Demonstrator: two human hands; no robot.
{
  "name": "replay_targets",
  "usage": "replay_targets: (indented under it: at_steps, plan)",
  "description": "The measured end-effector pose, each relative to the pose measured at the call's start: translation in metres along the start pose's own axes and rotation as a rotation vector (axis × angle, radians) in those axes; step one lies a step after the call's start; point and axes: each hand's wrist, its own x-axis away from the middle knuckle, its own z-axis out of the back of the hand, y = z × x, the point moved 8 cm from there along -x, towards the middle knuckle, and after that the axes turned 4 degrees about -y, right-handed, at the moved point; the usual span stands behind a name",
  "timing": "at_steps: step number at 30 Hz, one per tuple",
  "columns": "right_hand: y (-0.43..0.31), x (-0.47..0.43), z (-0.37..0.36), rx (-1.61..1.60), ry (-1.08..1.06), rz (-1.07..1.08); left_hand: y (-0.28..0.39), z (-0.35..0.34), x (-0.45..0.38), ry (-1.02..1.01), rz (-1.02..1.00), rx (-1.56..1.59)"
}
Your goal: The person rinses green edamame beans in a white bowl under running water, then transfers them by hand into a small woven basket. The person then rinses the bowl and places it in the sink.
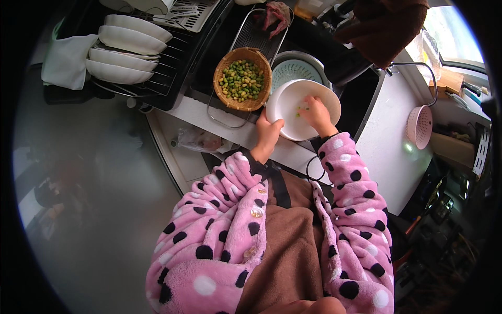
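Note:
My left hand grips the near left rim of a white bowl, thumb over the edge. The bowl tilts over the sink, and its right side looks finely perforated. Inside it is my right hand, fingers down by a few small green pieces. Whether the fingertips pinch any of them is not clear. Left of the bowl, a woven bamboo basket holds many green and yellowish beans. Behind the bowl sits a pale blue-green colander in a round metal basin.
A wire drainer with a reddish cloth spans the sink. White bowls stand in a dish rack at left. A brown towel hangs at upper right. A pink perforated basket and knives are further right.

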Motion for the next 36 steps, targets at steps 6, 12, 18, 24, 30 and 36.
replay_targets:
  at_steps: [6,12,18,24,30,36]
  plan:
    - [-0.022,0.010,-0.015,-0.073,-0.071,0.199,-0.002,0.000,0.000,0.011,-0.003,0.015]
    - [-0.020,0.021,-0.027,-0.047,-0.205,0.169,-0.006,0.001,-0.002,-0.001,0.014,-0.032]
    - [-0.022,0.021,-0.031,0.080,-0.238,0.177,-0.005,-0.002,0.000,0.002,-0.006,-0.022]
    - [-0.018,0.018,-0.042,0.319,-0.271,0.147,-0.014,-0.005,0.001,-0.014,0.040,-0.006]
    - [-0.025,0.029,-0.036,0.514,-0.181,0.187,-0.015,-0.011,0.000,-0.028,0.005,0.006]
    - [-0.011,0.025,-0.027,0.496,-0.204,0.116,-0.012,-0.016,0.002,-0.054,0.009,0.026]
